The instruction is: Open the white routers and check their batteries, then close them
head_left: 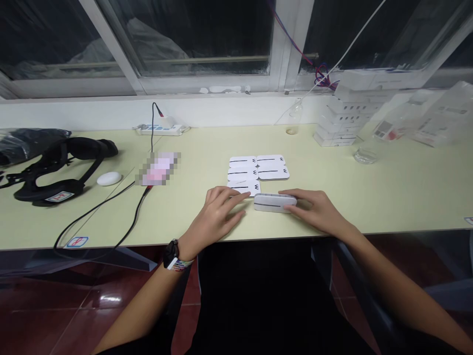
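Several white rounded cards lie face up in two columns on the table, each with a dark line and a "W"; one is the far-right card [271, 160]. My left hand [218, 211] is open, fingers apart, with its index fingertip at the corner of the nearest card [244, 187] in the left column. To the right, my right hand [314, 209] pinches the right end of a stack of white cards [271, 203] between thumb and fingers. The stack is tilted, and its top face carries a dark line. A black watch [171, 254] is on my left wrist.
On the left are a black headset [55, 172], a white oval object [109, 178] and a blurred-out phone [158, 168] on a black cable. Behind stands a power strip [162, 129]. White boxes [338, 121] and clear bottles [366, 154] stand at the right, before the window.
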A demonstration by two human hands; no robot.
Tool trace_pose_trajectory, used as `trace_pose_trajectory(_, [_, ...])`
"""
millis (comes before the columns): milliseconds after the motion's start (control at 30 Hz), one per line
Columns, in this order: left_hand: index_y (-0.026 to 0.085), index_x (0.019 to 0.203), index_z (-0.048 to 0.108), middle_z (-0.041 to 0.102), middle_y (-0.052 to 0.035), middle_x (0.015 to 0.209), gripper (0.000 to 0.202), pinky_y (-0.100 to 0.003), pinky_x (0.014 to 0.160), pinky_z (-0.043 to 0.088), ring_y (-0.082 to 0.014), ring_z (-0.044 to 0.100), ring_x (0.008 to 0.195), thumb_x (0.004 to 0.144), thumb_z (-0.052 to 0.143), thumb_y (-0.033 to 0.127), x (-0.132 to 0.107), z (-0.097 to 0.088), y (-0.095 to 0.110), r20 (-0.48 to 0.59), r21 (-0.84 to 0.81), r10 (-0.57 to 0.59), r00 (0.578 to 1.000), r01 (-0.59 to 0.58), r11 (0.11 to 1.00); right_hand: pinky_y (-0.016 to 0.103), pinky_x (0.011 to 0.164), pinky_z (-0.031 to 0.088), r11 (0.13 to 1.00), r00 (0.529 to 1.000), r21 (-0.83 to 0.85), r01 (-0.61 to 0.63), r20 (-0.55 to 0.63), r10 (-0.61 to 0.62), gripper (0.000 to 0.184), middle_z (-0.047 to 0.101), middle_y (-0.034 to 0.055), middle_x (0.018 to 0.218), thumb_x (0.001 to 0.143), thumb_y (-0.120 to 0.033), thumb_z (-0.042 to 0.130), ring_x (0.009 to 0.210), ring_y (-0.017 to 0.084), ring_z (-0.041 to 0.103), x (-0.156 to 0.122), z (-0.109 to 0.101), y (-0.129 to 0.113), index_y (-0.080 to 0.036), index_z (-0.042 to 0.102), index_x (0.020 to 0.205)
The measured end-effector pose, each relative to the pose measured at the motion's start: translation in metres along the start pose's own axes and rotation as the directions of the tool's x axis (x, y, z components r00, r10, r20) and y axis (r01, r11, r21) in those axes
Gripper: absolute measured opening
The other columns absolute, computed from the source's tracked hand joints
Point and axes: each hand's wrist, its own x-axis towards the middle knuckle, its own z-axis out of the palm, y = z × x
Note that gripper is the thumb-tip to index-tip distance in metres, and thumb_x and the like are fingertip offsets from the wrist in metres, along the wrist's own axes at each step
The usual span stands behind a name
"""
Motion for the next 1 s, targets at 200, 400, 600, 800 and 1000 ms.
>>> trace_pose_trajectory(200, [0.027, 0.163, 0.052, 0.057, -0.012, 0.164, 0.05, -0.06, 0.124, 0.04, -0.0364, 0.044, 0.154, 0.114, 0.058, 0.028, -0.002, 0.004, -0.005, 0.141, 0.01, -0.07, 0.987, 0.069, 0.998, 0.052, 0.1, 0.067, 0.975, 0.975, -0.007, -0.224, 0.001, 0.224, 0.037, 0.082, 0.0076, 0.135, 0.098, -0.034, 0.074, 0.119, 0.033, 0.079, 0.01, -0.016, 0.015, -0.026, 0.079, 0.134])
trace_pose_trajectory(400, [0.026, 0.162, 0.056, 0.059, -0.013, 0.164, 0.048, -0.061, 0.122, 0.042, -0.0365, 0.049, 0.151, 0.114, 0.056, 0.027, 0.0, 0.004, -0.005, 0.164, -0.005, -0.082, 0.983, 0.084, 0.996, 0.057, 0.107, 0.061, 0.975, 0.995, -0.206, -0.078, 0.041, 0.088, 0.041, 0.076, 0.0102, 0.137, 0.099, -0.042, 0.075, 0.128, 0.034, 0.071, 0.018, -0.006, 0.013, -0.03, 0.076, 0.138])
trace_pose_trajectory(600, [0.026, 0.162, 0.055, 0.057, -0.0129, 0.165, 0.047, -0.059, 0.122, 0.04, -0.0357, 0.048, 0.151, 0.114, 0.055, 0.028, -0.001, 0.005, -0.007, 0.167, -0.007, -0.081, 0.983, 0.083, 0.996, 0.05, 0.101, 0.063, 0.96, 0.992, -0.278, 0.034, 0.127, 0.002, 0.045, 0.075, 0.0112, 0.131, 0.089, -0.031, 0.081, 0.118, 0.032, 0.074, 0.037, 0.0, 0.008, -0.027, 0.076, 0.134])
trace_pose_trajectory(800, [0.024, 0.161, 0.056, 0.057, -0.0135, 0.165, 0.046, -0.058, 0.122, 0.04, -0.0361, 0.048, 0.151, 0.115, 0.055, 0.027, -0.001, 0.005, -0.006, 0.171, -0.005, -0.085, 0.982, 0.087, 0.996, 0.053, 0.104, 0.058, 0.941, 0.987, -0.335, 0.046, 0.16, 0.008, 0.046, 0.078, 0.0159, 0.129, 0.089, -0.035, 0.08, 0.118, 0.037, 0.072, 0.118, -0.021, 0.036, -0.018, 0.078, 0.132])
trace_pose_trajectory(1000, [0.026, 0.16, 0.056, 0.058, -0.0125, 0.164, 0.046, -0.058, 0.122, 0.041, -0.036, 0.048, 0.151, 0.115, 0.055, 0.027, -0.001, 0.003, -0.004, 0.171, -0.015, -0.092, 0.981, 0.096, 0.995, 0.05, 0.115, 0.053, 0.975, 0.964, -0.219, -0.035, 0.249, 0.091, 0.048, 0.075, 0.015, 0.145, 0.09, -0.027, 0.076, 0.131, 0.035, 0.069, 0.189, -0.02, 0.086, -0.017, 0.078, 0.136])
